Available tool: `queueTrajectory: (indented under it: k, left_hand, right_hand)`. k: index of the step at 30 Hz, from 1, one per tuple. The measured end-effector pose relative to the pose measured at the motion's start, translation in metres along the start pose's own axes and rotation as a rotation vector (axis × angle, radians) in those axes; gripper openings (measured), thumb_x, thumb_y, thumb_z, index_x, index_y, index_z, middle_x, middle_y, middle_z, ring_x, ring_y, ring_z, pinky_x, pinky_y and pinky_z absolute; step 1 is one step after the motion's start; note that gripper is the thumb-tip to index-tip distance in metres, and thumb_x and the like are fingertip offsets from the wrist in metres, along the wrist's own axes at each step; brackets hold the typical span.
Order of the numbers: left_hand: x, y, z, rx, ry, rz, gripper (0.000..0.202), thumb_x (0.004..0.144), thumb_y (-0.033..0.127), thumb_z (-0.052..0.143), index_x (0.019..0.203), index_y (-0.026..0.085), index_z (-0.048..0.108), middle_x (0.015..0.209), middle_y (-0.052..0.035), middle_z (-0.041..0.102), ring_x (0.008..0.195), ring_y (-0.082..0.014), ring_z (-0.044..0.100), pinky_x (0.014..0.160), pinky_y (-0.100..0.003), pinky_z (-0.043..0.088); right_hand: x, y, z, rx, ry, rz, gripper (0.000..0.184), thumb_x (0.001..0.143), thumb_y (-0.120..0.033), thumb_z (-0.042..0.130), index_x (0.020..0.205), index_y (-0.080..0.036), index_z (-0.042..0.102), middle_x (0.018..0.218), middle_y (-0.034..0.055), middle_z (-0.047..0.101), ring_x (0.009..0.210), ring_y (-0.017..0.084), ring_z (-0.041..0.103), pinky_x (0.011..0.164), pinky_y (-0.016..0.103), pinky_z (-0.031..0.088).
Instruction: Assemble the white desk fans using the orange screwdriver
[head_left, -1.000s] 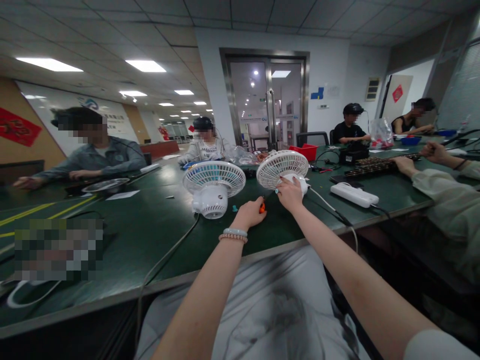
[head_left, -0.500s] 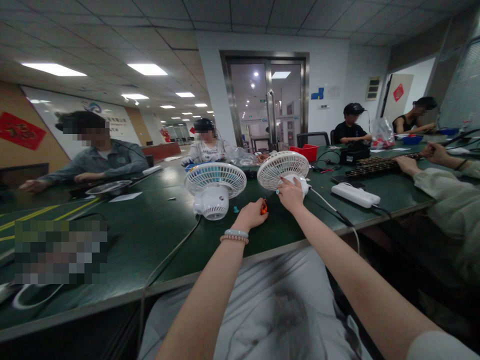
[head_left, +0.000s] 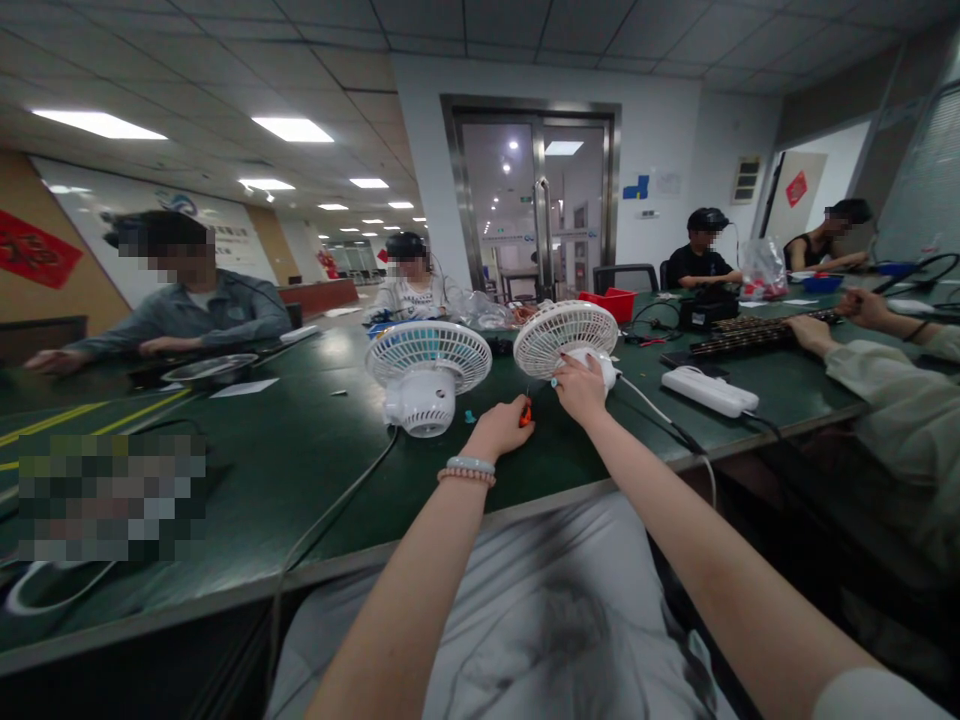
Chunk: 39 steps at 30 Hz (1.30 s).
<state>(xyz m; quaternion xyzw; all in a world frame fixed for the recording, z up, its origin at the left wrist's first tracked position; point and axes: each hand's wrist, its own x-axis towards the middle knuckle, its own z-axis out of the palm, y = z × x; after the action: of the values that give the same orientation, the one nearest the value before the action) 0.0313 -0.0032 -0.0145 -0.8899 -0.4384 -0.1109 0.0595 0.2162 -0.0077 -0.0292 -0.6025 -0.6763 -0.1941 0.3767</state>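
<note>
My left hand (head_left: 504, 430) is closed around a screwdriver (head_left: 526, 412) with an orange and black handle, its thin shaft pointing away from me. Just right of it, my right hand (head_left: 582, 390) grips the white motor housing of a small fan (head_left: 566, 330), fingers spread over the back. That fan lies tilted with its round grille facing away, and a white cord runs from its right side. A second white fan (head_left: 429, 380) stands on the left, untouched. Between it and my left hand lies a small blue-green piece (head_left: 469, 416).
A white power strip (head_left: 709, 392) lies right of my arms on the green table (head_left: 315, 450). Behind it, a person's hands hold a bundle of dark rods (head_left: 761, 332). A red bin (head_left: 609, 304) stands at the back. Other people sit around the table.
The view has shifted slightly. Both hands keep almost the same places, the left on the screwdriver and the right on the fan.
</note>
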Motion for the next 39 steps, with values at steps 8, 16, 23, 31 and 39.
queueTrajectory:
  k: [8,16,23,31,39]
  left_hand:
    - [0.003,-0.001,0.001,-0.064,-0.016,0.026,0.034,0.079,0.041,0.045,0.106,0.027,0.060,0.101,-0.0042,0.065,0.091,-0.0193,0.060,0.086,-0.031,0.044]
    - [0.002,0.005,-0.003,-0.009,0.007,-0.038,0.039,0.079,0.046,0.042,0.111,0.028,0.057,0.100,-0.0076,0.065,0.091,-0.0229,0.060,0.081,-0.035,0.045]
    - [0.005,0.009,-0.007,0.064,0.085,-0.150,0.042,0.082,0.045,0.035,0.114,0.022,0.051,0.090,-0.0110,0.064,0.083,-0.0253,0.061,0.071,-0.036,0.045]
    - [0.040,0.048,-0.026,-0.094,0.335,0.007,0.031,0.083,0.031,0.039,0.108,0.018,0.052,0.106,-0.0100,0.057,0.105,-0.0213,0.049,0.090,-0.032,0.039]
    - [0.076,0.063,0.014,-0.516,0.405,-0.216,0.030,0.082,0.025,0.042,0.107,0.013,0.052,0.108,-0.0114,0.058,0.100,-0.0180,0.054,0.091,-0.032,0.040]
  right_hand:
    - [0.000,-0.001,-0.002,0.009,-0.012,-0.002,0.027,0.080,-0.012,0.041,0.088,-0.021,0.066,0.105,0.0045,0.065,0.123,0.017,0.039,0.105,0.045,0.005]
    - [0.001,-0.002,-0.004,0.023,-0.011,0.003,0.025,0.079,-0.012,0.043,0.087,-0.021,0.066,0.102,0.0045,0.066,0.122,0.018,0.039,0.105,0.044,0.006]
    - [-0.001,-0.005,-0.012,0.004,-0.007,-0.042,0.036,0.076,-0.012,0.046,0.110,-0.018,0.055,0.121,0.0073,0.055,0.122,0.019,0.038,0.106,0.044,0.008]
    - [-0.008,0.004,-0.031,0.053,0.201,0.382,0.041,0.078,-0.020,0.038,0.117,-0.008,0.044,0.120,0.0195,0.047,0.115,0.029,0.039,0.097,0.041,0.026]
    - [-0.004,0.030,-0.002,0.406,0.324,0.978,0.035,0.076,-0.029,0.043,0.106,-0.010,0.043,0.105,0.0271,0.053,0.101,0.038,0.050,0.084,0.049,0.035]
